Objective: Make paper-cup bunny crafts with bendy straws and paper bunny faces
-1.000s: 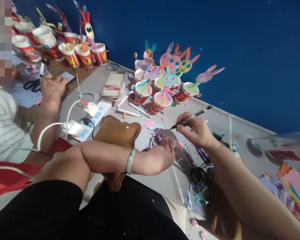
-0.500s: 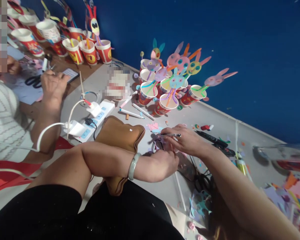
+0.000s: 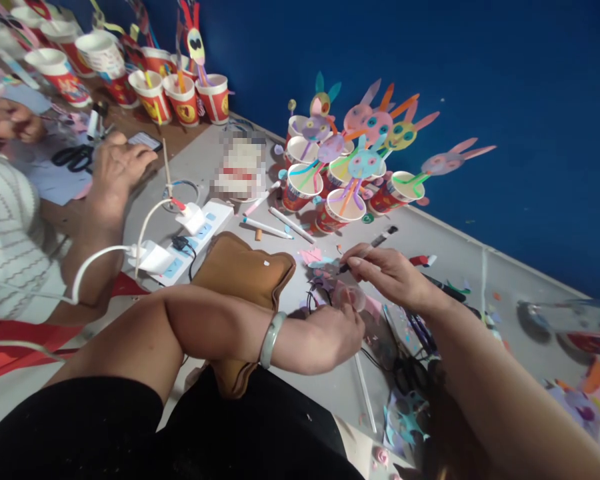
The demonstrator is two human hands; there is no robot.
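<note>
My right hand is closed round a marker pen with dark ends, its tip pointing down to the left. Just below, my left hand, with a pale bangle on the wrist, pinches a small round pale pink disc. The pen tip is above the disc and apart from it. Paper scraps and thin dark cords lie beside my hands. A brown toast-shaped cushion lies under and behind my left forearm.
Paper cups with rabbit-faced paper figures stand along the blue wall. Black scissors and a white stick lie near my right forearm. On the left are a power strip with cables, more cups, and another person's hand.
My right hand has moved slightly right, away from my left hand, and the pen now slants tip-down. The pale pink disc has come into clearer view in my left hand.
</note>
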